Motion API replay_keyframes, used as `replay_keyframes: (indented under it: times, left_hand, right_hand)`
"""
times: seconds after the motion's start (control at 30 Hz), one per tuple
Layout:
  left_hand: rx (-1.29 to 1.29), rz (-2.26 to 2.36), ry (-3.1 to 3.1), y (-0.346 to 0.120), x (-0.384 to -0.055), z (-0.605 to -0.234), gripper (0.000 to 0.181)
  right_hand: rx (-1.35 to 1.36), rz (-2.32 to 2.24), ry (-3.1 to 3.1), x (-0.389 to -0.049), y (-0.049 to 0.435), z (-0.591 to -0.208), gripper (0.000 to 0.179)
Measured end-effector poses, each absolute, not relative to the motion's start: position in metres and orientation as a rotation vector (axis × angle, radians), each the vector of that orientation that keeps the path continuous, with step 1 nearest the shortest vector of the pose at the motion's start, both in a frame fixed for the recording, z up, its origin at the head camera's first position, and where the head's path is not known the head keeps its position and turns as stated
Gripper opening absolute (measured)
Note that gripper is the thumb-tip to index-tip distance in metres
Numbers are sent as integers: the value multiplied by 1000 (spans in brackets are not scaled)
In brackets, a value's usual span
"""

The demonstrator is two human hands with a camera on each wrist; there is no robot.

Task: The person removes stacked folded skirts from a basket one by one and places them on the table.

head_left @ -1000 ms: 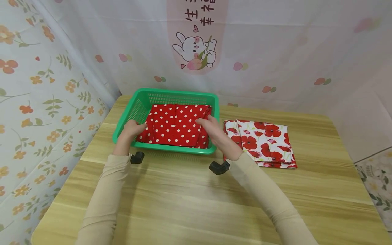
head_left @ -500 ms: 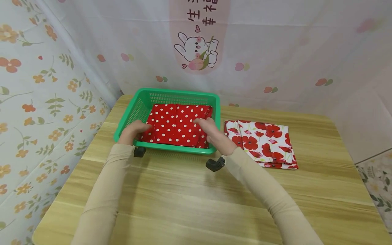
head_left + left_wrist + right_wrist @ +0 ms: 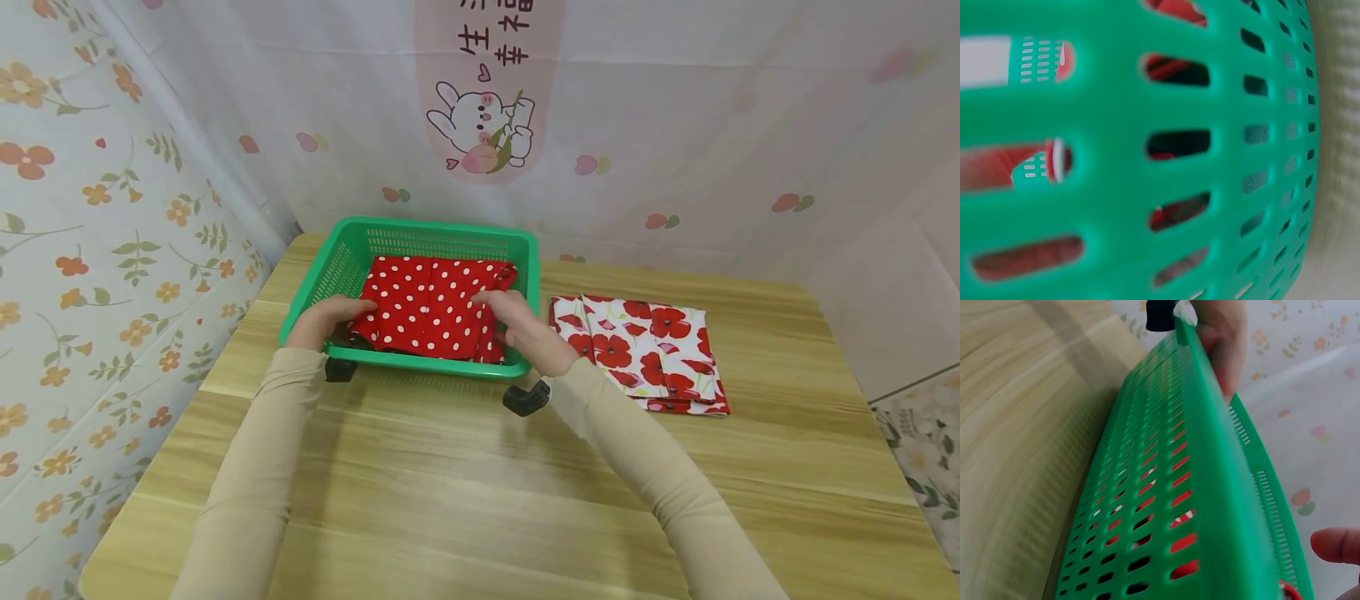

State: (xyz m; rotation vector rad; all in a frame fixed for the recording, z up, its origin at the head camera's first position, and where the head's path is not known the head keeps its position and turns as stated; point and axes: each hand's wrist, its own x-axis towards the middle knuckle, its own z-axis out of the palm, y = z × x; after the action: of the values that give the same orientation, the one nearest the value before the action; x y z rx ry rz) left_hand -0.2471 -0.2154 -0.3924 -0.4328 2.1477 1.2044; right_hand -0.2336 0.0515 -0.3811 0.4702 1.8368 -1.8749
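Note:
A folded red cloth with white polka dots (image 3: 427, 308) lies inside a green plastic basket (image 3: 435, 362). My left hand (image 3: 324, 321) reaches over the basket's near left corner and grips the cloth's left edge, thumb on top. At the opposite edge, my right hand (image 3: 525, 332) holds the cloth with its thumb over it; the other fingers are mostly hidden. Through the slots of the basket wall (image 3: 1116, 125), the left wrist view shows bits of fingers and red cloth. In the right wrist view, my right thumb (image 3: 1338, 545) shows beyond the rim.
Right of the basket, a folded white cloth with red poppies (image 3: 637, 350) lies on the wooden table (image 3: 450, 483). A printed curtain (image 3: 645, 125) hangs behind the table, and a floral one (image 3: 97, 250) stands on the left. Black wrist cameras (image 3: 527, 398) sit close to the basket's front.
My left hand has moved right and inward onto the cloth's left edge. That edge has shifted right and lifted slightly. My right hand has moved slightly left; basket and poppy cloth stay put.

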Motion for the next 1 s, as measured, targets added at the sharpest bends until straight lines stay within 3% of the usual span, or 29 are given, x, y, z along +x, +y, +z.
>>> replay_keyframes:
  times: [0.23,0.67,1.0]
  left_hand:
    - [-485,1467,2004,-213,-251,-398,67]
    - [-502,1439,2183,-204,-249,-395,66]
    - [-437,1492,2264,-198,-246,-387,59]
  right_hand:
    - [452,-1897,1885,-233,52,-386,48]
    - [279,-1779,2003,-230,49,-391,49]
    - [196,-1776,2133,-231,52,-394,27]
